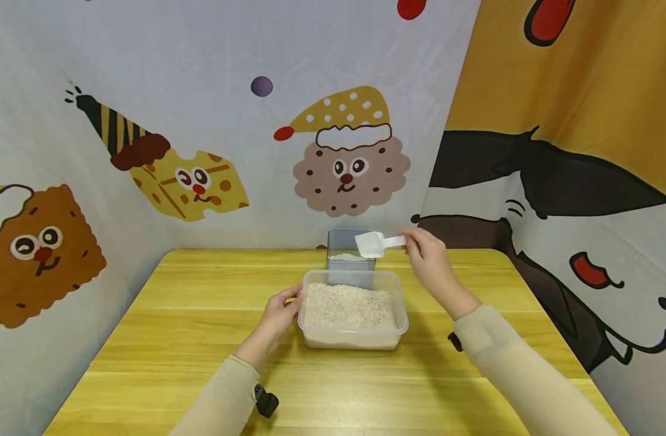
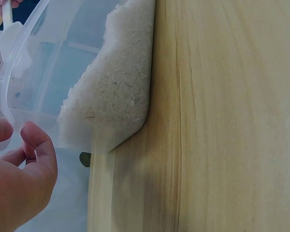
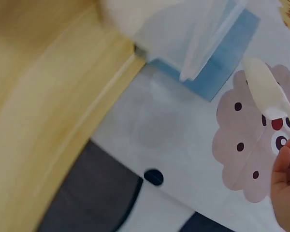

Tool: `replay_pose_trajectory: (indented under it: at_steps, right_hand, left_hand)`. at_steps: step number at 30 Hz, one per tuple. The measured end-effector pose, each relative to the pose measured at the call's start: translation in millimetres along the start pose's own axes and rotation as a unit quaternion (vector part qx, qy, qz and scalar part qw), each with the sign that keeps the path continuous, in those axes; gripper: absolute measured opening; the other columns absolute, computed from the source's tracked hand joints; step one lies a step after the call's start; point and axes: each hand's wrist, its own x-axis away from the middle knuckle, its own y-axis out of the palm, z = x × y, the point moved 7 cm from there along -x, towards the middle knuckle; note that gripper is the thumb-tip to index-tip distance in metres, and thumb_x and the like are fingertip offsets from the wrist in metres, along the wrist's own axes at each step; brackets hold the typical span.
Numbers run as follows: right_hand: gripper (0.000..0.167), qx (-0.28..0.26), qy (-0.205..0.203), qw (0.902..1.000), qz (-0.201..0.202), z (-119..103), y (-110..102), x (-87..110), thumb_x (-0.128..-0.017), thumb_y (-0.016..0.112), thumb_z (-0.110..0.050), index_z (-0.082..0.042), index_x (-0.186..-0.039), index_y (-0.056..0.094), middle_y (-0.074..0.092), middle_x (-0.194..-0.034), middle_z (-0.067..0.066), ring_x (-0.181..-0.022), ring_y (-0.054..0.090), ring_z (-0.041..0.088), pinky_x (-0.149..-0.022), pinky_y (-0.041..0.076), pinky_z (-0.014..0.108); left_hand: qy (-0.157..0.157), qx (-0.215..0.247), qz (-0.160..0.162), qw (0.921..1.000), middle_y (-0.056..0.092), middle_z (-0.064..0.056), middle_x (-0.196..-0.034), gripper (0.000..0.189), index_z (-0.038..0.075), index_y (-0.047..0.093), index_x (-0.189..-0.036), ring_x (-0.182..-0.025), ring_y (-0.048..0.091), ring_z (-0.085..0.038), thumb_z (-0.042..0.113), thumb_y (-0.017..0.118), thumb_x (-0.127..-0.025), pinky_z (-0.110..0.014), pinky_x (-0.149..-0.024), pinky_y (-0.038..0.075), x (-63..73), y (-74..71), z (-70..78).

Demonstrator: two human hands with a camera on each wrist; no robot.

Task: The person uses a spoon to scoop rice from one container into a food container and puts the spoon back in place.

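Note:
A clear plastic container (image 1: 402,324) filled with rice (image 1: 349,307) stands on the table. At its left side, my left hand (image 1: 278,313) pinches the rim between thumb and fingers; the left wrist view shows that hand (image 2: 29,179) close up beside the clear wall. My right hand (image 1: 428,257) grips the handle of a white scoop (image 1: 369,244), raised above the far side. Behind the rice container is a bluish transparent box (image 1: 338,242) with some white grains (image 1: 346,257) in it, and the scoop is over its right part. Whether the scoop holds any rice cannot be made out.
The wooden table (image 1: 202,351) ends at a printed cloth backdrop (image 1: 213,72) just behind the bluish box. More cloth hangs along both sides. A small dark device (image 1: 265,401) sits on the left wrist, and another (image 1: 455,342) on the right.

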Motion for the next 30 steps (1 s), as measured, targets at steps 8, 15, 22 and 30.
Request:
replay_pose_trajectory:
  at_steps: [8,15,22,30]
  right_hand:
    - [0.031,-0.274,0.262,0.9254,-0.013,44,9,11.8,-0.102,0.041,-0.012,0.011,-0.116,0.056,0.062,-0.074,0.002,-0.066,0.058,0.011,-0.061,0.050,0.018]
    - [0.033,-0.323,0.332,0.8852,-0.039,51,13,23.6,-0.102,0.038,-0.012,0.013,-0.122,0.050,0.060,-0.071,-0.005,-0.064,0.055,0.007,-0.062,0.049,0.017]
    - [0.031,-0.306,0.323,0.8934,-0.063,49,17,35.8,-0.102,0.039,-0.013,0.010,-0.119,0.053,0.061,-0.076,0.000,-0.066,0.055,0.008,-0.063,0.050,0.020]
    - [0.028,-0.228,0.238,0.9390,-0.097,41,21,53.5,-0.101,0.043,-0.010,0.010,-0.112,0.059,0.062,-0.077,0.010,-0.065,0.056,0.010,-0.062,0.052,0.025]
  left_hand:
    - [-0.001,0.001,0.000,1.0000,0.047,-0.014,-0.127,0.042,0.007,0.046,-0.140,-0.109,0.053,-0.024,0.016,0.051,-0.099,-0.027,-0.081,0.049,1.9,0.0,1.3]
    - [0.000,-0.001,-0.004,1.0000,0.047,-0.015,-0.128,0.044,0.005,0.045,-0.141,-0.111,0.052,-0.026,0.017,0.051,-0.099,-0.029,-0.082,0.049,1.3,0.6,0.9]
    - [0.000,0.009,-0.010,0.9999,0.045,-0.017,-0.130,0.044,0.004,0.044,-0.141,-0.111,0.052,-0.028,0.015,0.050,-0.099,-0.030,-0.082,0.049,1.8,0.8,3.3]
    - [0.008,0.005,0.001,1.0000,0.047,-0.016,-0.130,0.042,0.005,0.046,-0.139,-0.105,0.054,-0.023,0.016,0.050,-0.099,-0.026,-0.079,0.049,0.1,0.3,0.6]
